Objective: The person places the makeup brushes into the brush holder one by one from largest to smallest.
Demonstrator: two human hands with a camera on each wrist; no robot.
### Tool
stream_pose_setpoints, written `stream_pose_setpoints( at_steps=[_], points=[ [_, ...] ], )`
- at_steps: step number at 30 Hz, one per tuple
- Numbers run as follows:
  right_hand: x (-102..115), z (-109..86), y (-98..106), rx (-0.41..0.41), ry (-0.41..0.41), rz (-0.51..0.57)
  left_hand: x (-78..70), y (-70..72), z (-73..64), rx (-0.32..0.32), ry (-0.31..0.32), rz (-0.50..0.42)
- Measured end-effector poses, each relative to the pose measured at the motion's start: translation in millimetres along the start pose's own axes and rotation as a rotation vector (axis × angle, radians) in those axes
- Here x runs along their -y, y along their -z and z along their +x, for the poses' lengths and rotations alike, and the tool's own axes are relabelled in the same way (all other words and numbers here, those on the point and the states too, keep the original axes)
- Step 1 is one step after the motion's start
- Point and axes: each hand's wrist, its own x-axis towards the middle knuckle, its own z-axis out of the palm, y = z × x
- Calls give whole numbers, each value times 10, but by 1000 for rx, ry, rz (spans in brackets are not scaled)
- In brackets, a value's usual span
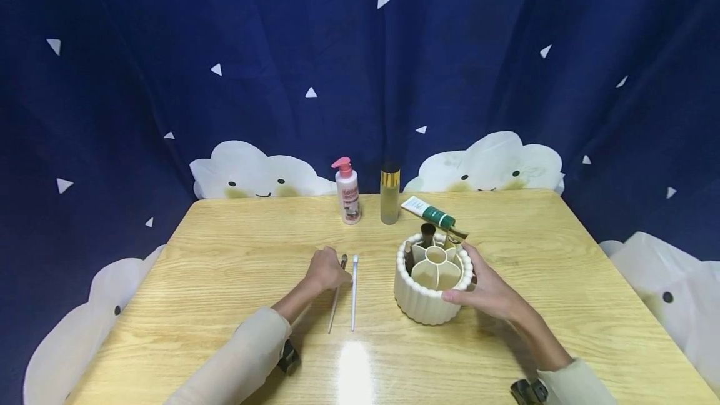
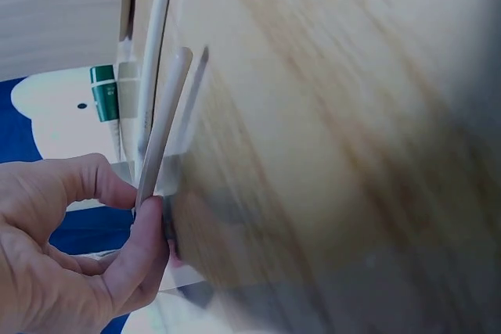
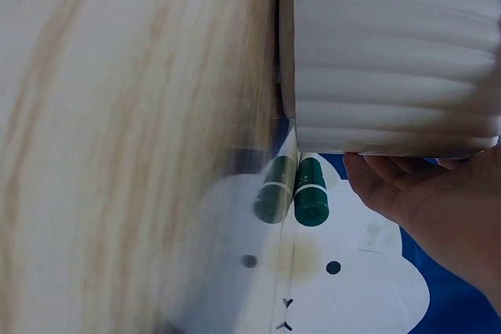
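Observation:
My left hand [image 1: 328,270] pinches a slim makeup brush [image 1: 334,311] between thumb and forefinger, near its dark bristle end. In the left wrist view the pale handle tilts up from the tabletop, its shadow beside it. Just to the right lies a second, white-handled makeup brush [image 1: 354,299]. My right hand [image 1: 492,289] grips the right side of a cream ribbed organizer [image 1: 424,308], thumb at its beaded rim, fingers behind the wall. Flower-shaped dividers split its inside. A dark-bristled brush [image 1: 428,233] and a brown-handled one [image 1: 409,258] stand in it, with a gold item [image 1: 452,239] at the back right.
A green and white tube [image 1: 430,212] lies behind the organizer. At the back of the wooden table [image 1: 242,236] stand a pink pump bottle [image 1: 349,195] and a gold-collared bottle [image 1: 390,195]. A blue curtain [image 1: 360,49] with white clouds hangs behind.

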Motion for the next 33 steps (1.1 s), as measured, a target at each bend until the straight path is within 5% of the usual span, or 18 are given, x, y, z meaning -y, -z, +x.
stream_pose_setpoints(
  at_steps=[8,33],
  points=[
    [-1,20,-7,6,12,12,-40,100,3,-15,-28,21],
    [-15,-5,1,5,17,-3,-452,349,-156,-75,-272,-341]
  ],
)
